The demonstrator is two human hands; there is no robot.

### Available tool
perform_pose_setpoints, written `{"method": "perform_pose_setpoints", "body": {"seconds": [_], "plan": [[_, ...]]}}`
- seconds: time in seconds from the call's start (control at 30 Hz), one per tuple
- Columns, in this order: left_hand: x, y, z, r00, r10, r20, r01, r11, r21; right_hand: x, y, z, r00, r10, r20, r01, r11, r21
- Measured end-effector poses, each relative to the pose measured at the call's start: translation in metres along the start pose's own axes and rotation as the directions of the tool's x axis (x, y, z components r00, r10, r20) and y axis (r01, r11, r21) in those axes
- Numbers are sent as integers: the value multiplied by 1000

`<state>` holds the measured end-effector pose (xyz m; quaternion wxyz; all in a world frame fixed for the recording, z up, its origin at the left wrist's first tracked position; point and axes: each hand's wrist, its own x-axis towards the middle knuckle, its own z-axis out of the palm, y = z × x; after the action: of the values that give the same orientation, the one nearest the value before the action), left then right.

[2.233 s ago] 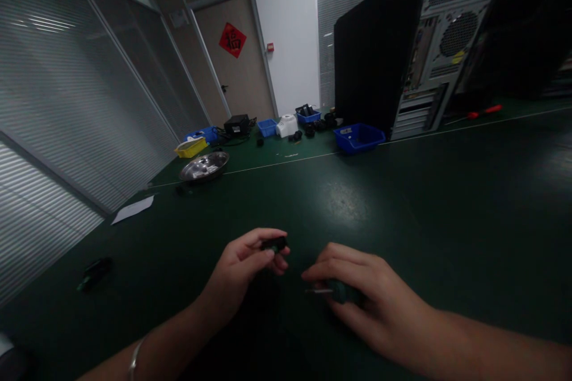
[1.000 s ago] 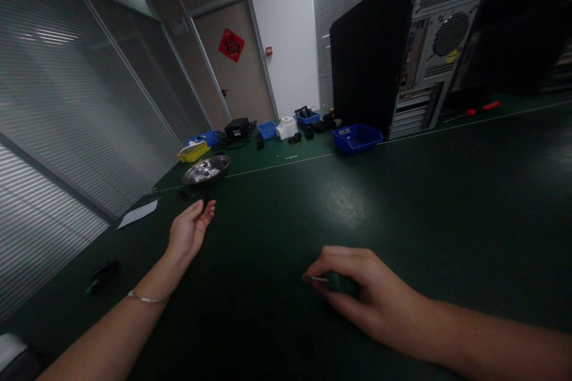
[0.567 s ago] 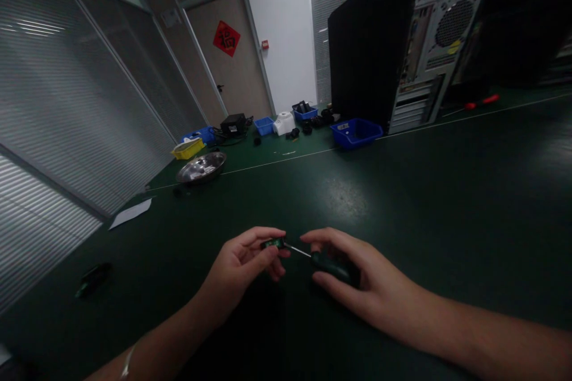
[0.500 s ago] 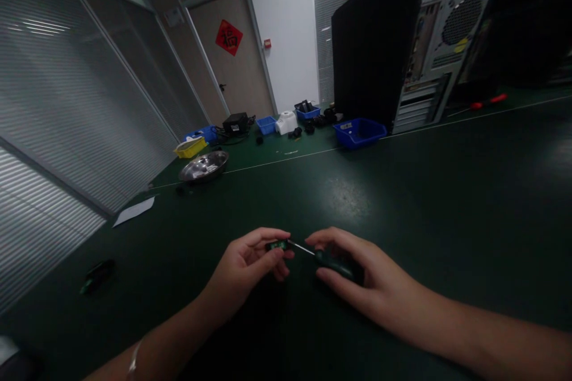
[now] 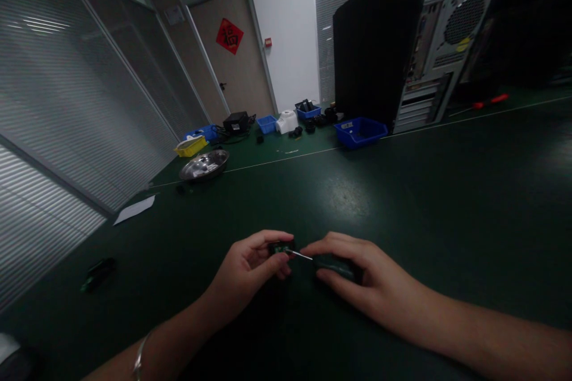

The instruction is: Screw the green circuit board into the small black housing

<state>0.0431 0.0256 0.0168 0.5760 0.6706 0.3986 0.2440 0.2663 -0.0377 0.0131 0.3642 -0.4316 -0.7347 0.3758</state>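
My left hand is closed around a small dark part with a green circuit board, pinched between thumb and fingers. In my right hand is a screwdriver with a dark, thick handle. Its thin metal shaft points left, and the tip meets the right end of the circuit board part; the exact contact point is too small to make out. Both hands are just above the dark green table, close together. A bracelet circles my left wrist.
A shiny metal bowl stands at the far left, near a yellow tray. Further right are a blue bin and a computer case. A dark object with green and a white sheet lie left. A red-handled tool lies far right.
The circuit board part has tilted so more of its green face shows. The screwdriver's shaft lies flatter, its tip slightly lower on the part, and my right fingers have shifted a little left.
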Motion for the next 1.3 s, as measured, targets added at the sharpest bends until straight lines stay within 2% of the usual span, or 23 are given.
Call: {"method": "perform_pose_setpoints", "body": {"seconds": [0.23,0.57,0.9,1.3], "plan": [[0,2,-1,998,36,-45,-36,999,-11,-1,1,1,1000,8,-28,-8,1000,-4],[-2,2,0,1000,12,-14,-12,1000,-11,0,0,0,1000,17,-25,-17,1000,-21],[2,-5,-5,996,-30,84,49,972,-232,-1,1,0,1000,-1,-1,1,1000,14],[2,-6,-4,990,-83,112,116,934,-337,-1,2,1,1000,-12,-7,12,1000,14]]}}
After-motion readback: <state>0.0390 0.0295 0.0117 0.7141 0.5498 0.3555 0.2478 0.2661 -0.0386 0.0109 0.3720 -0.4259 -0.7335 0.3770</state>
